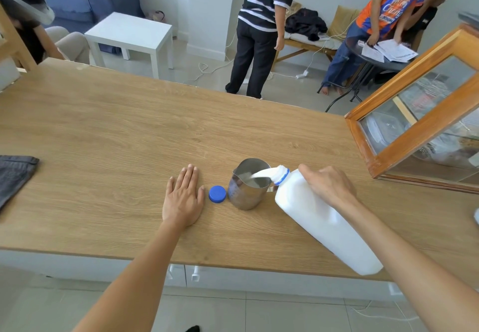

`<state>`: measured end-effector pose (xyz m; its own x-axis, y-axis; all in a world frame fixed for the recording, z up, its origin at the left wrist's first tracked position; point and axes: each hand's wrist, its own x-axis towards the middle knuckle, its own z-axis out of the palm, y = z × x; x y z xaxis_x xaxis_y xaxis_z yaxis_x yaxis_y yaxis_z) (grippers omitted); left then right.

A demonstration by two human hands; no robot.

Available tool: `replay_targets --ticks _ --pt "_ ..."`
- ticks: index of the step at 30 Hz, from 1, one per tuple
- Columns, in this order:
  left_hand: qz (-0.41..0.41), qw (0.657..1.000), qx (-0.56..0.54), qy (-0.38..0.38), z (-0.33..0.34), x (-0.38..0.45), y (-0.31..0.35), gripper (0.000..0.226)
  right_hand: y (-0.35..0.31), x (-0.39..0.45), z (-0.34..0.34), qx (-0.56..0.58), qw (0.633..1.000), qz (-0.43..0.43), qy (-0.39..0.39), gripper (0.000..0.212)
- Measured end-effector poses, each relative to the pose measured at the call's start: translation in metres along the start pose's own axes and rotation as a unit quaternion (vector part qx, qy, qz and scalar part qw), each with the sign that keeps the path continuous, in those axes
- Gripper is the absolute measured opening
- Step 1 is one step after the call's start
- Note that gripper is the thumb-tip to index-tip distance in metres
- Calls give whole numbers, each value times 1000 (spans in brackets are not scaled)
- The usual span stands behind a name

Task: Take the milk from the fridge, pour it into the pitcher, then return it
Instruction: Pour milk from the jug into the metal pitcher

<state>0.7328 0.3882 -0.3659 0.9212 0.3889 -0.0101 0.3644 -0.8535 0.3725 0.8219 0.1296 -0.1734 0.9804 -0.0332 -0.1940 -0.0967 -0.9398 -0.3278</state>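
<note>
Milk point(261, 174) is running in a white stream from the tilted milk jug point(321, 217) into the steel pitcher point(247, 189), and you are doing the pouring with your right hand point(328, 185), which is gripping the jug near its neck with the fingers curled around it. The jug's mouth, with its blue collar, is hanging just over the pitcher's rim while its base is pointing back toward you, past the near edge of the wooden table point(116, 129). Your left hand point(184, 198) is lying flat on the table, palm down with the fingers straight and together, holding nothing. The blue cap point(217, 194) is sitting on the table between that hand and the pitcher, just beside both. A dark folded cloth point(14, 176) is lying at the table's left edge, and a wooden glass-fronted case point(420, 129) is standing at the right. Two people point(261, 30) are standing beyond the table.
</note>
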Motion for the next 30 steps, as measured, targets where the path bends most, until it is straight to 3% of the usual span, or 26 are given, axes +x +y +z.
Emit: replay_targets --ticks 30 --pt "0 1000 10 -6 -2 0 0 60 0 3 0 -25 1000 -1 -8 46"
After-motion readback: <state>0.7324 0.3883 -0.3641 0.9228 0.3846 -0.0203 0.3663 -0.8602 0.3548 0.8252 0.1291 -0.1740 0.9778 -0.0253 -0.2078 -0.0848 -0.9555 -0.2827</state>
